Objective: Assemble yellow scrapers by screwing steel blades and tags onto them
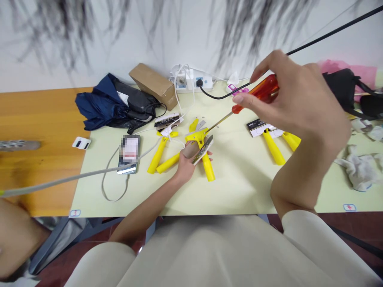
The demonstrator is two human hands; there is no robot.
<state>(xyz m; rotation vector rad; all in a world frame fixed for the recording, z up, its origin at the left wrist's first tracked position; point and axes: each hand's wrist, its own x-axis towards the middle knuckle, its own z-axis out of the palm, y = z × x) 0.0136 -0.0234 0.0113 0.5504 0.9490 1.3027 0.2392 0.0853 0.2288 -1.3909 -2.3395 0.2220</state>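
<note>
My right hand (302, 95) is raised at the right, its fingers around the red handle of a screwdriver (254, 95). The screwdriver slants down to the left, and its tip meets the head of a yellow T-shaped scraper (207, 161). My left hand (186, 164) grips this scraper near its head, together with a printed black-and-white card sleeve (203, 150). Some of my left fingers are hidden behind the sleeve. Just left lie two more yellow handles (157, 156), beside another printed sleeve (166, 120). Behind the scraper's head is a small grey metal plate (201, 124).
More yellow handles (273, 147) lie at the right by a printed sleeve. A phone (129, 153) with a cable is at the left. A dark blue umbrella (97, 103), a cardboard box (154, 84) and a power strip (191, 79) line the back. Crumpled white gloves (360, 169) lie right.
</note>
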